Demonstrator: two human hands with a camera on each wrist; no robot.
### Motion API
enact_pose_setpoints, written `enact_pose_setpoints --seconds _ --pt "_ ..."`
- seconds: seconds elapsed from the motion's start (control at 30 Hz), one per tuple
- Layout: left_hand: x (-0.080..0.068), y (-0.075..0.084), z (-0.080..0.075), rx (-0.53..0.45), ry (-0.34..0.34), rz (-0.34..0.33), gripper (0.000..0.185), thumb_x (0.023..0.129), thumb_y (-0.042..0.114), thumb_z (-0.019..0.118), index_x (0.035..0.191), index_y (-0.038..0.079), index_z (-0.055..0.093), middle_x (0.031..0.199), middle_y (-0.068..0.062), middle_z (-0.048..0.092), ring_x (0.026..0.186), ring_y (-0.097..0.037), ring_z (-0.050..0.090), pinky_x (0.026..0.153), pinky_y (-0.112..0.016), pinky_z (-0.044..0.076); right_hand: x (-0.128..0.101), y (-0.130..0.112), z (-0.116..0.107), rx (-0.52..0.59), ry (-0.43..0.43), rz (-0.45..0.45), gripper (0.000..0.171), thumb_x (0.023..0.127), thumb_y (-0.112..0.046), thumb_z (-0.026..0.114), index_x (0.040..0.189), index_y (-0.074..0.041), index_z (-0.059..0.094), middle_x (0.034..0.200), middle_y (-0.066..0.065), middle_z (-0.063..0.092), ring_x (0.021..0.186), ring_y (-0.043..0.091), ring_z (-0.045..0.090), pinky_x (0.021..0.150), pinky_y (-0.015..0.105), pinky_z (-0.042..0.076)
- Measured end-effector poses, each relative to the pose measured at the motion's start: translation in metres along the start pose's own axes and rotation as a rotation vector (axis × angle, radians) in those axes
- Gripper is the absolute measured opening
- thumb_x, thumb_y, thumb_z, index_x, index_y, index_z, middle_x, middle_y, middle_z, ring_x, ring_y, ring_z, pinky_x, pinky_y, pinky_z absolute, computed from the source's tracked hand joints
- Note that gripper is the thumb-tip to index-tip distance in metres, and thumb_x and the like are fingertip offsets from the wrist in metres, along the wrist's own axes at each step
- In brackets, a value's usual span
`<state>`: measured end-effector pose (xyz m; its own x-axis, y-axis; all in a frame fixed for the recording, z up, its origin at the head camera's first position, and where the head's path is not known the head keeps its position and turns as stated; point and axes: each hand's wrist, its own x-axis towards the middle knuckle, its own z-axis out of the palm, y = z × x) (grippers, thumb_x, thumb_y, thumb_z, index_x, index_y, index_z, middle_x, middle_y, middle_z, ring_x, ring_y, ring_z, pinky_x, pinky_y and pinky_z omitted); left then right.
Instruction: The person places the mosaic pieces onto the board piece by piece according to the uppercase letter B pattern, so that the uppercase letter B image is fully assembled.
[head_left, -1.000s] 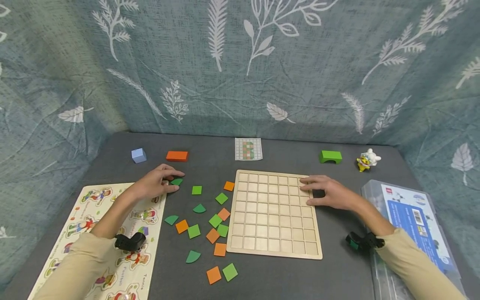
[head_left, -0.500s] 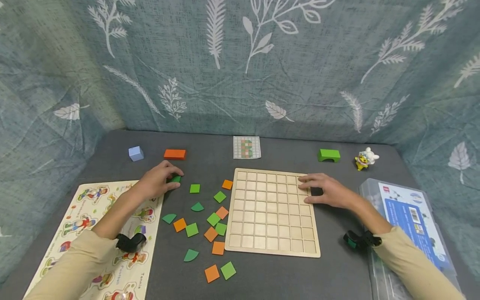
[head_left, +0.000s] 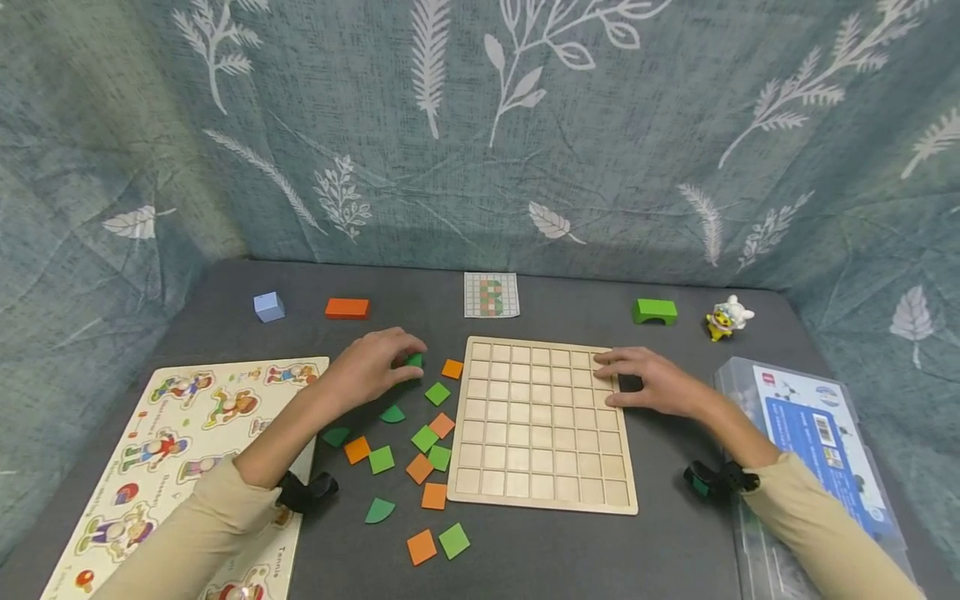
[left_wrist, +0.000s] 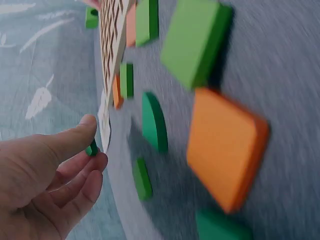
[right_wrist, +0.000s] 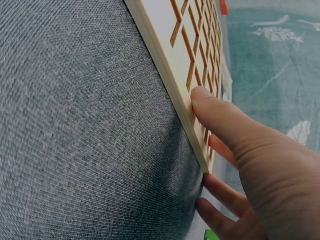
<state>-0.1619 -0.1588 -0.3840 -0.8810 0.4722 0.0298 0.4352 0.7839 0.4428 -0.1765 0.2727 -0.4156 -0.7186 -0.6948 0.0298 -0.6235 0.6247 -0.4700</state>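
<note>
At the far left of the grey table (head_left: 675, 550) lay a picture puzzle board (head_left: 150, 450) printed with cartoon figures, its near part under the left sleeve. Beyond it, toward eleven o'clock, sat a pale blue cube (head_left: 268, 306) and, just to its right, an orange block (head_left: 347, 308). The left hand (head_left: 372, 367) hung over the table left of the grid board, thumb and fingers curled and pinching a small dark green piece (head_left: 414, 360); the left wrist view showed that piece (left_wrist: 92, 149) caught between thumb and fingertips. Below and right of that hand lay a scatter of loose tiles (head_left: 423, 437), orange squares, light green squares and dark green quarter-rounds, spread from the hand down toward six o'clock, with an orange square (head_left: 452, 368) just beside the held piece. A small pattern card (head_left: 491, 294) lay at twelve o'clock. The wooden grid board (head_left: 540, 425) lay flat in the middle, its cells bare. The right hand (head_left: 652, 382) rested on its far right corner, fingers straight and spread, thumb pressed at the board's edge (right_wrist: 195, 107). Further right stood a green arch block (head_left: 655, 312), a small toy figure (head_left: 727, 317), and at three o'clock a clear plastic box (head_left: 817, 450).
</note>
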Motion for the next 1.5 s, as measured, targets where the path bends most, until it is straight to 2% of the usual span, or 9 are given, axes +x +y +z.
enact_pose_setpoints --seconds 0.23,0.57,0.77,0.9,1.07,1.17,1.27,1.33,1.5 --pt "0.014 0.018 0.008 -0.036 -0.034 0.031 0.034 0.087 0.020 0.072 0.118 0.006 0.067 0.106 -0.009 0.067 0.085 -0.019 0.063 0.070 -0.032 0.051 0.001 0.001 0.001 -0.003 -0.008 -0.009 0.040 0.085 -0.021 0.074 0.121 -0.006 0.067 0.136 0.019 0.056 0.127 0.043 0.048 0.101 0.060 0.039" --pt "0.068 0.072 0.042 -0.131 -0.115 0.199 0.034 0.091 0.020 0.067 0.122 0.005 0.065 0.113 -0.011 0.067 0.097 -0.023 0.067 0.076 -0.029 0.054 0.003 0.001 -0.001 0.000 -0.003 -0.023 0.041 0.084 -0.020 0.075 0.121 -0.007 0.067 0.137 0.018 0.056 0.128 0.041 0.048 0.101 0.059 0.039" --pt "0.094 0.087 0.059 -0.107 -0.181 0.272 0.034 0.091 0.021 0.067 0.123 0.007 0.065 0.106 -0.007 0.066 0.088 -0.017 0.062 0.069 -0.023 0.048 0.004 0.001 -0.001 0.006 -0.015 -0.015 0.040 0.085 -0.020 0.074 0.122 -0.006 0.067 0.137 0.020 0.055 0.127 0.043 0.048 0.100 0.060 0.039" --pt "0.108 0.095 0.065 -0.039 -0.231 0.322 0.033 0.093 0.023 0.065 0.124 0.012 0.066 0.108 -0.005 0.065 0.083 -0.015 0.057 0.067 -0.024 0.044 0.001 0.001 -0.002 0.010 -0.012 -0.005 0.040 0.084 -0.019 0.074 0.121 -0.006 0.067 0.137 0.020 0.055 0.127 0.042 0.048 0.100 0.059 0.040" --pt "0.117 0.104 0.068 0.039 -0.280 0.368 0.033 0.095 0.023 0.064 0.128 0.018 0.064 0.123 -0.002 0.064 0.101 -0.018 0.059 0.086 -0.032 0.050 0.000 0.001 -0.002 0.001 -0.003 -0.020 0.039 0.085 -0.020 0.074 0.121 -0.006 0.067 0.136 0.019 0.056 0.126 0.042 0.049 0.099 0.059 0.041" --pt "0.119 0.108 0.069 0.043 -0.301 0.378 0.034 0.095 0.021 0.063 0.129 0.018 0.063 0.130 0.000 0.063 0.109 -0.019 0.057 0.096 -0.035 0.048 0.000 0.000 -0.003 0.002 0.002 -0.029 0.039 0.084 -0.020 0.075 0.120 -0.006 0.068 0.135 0.020 0.056 0.125 0.043 0.050 0.098 0.059 0.041" --pt "0.121 0.111 0.070 0.036 -0.330 0.398 0.032 0.095 0.018 0.063 0.127 0.015 0.064 0.129 0.000 0.064 0.110 -0.019 0.057 0.098 -0.033 0.046 0.000 0.001 -0.003 0.000 0.007 -0.035 0.038 0.084 -0.019 0.075 0.120 -0.006 0.068 0.135 0.020 0.057 0.124 0.043 0.050 0.097 0.059 0.042" --pt "0.122 0.112 0.070 0.028 -0.353 0.415 0.030 0.094 0.017 0.064 0.124 0.013 0.065 0.125 -0.003 0.065 0.107 -0.019 0.058 0.090 -0.031 0.048 0.000 0.001 -0.003 -0.002 0.009 -0.038 0.038 0.084 -0.019 0.075 0.120 -0.006 0.068 0.134 0.020 0.057 0.124 0.043 0.050 0.097 0.059 0.042" --pt "0.124 0.111 0.071 0.006 -0.373 0.442 0.027 0.093 0.013 0.066 0.119 0.010 0.069 0.117 -0.006 0.064 0.105 -0.017 0.061 0.088 -0.026 0.049 0.000 0.000 -0.003 -0.001 0.005 -0.033 0.038 0.084 -0.020 0.075 0.119 -0.007 0.068 0.134 0.020 0.057 0.124 0.043 0.050 0.098 0.060 0.041"
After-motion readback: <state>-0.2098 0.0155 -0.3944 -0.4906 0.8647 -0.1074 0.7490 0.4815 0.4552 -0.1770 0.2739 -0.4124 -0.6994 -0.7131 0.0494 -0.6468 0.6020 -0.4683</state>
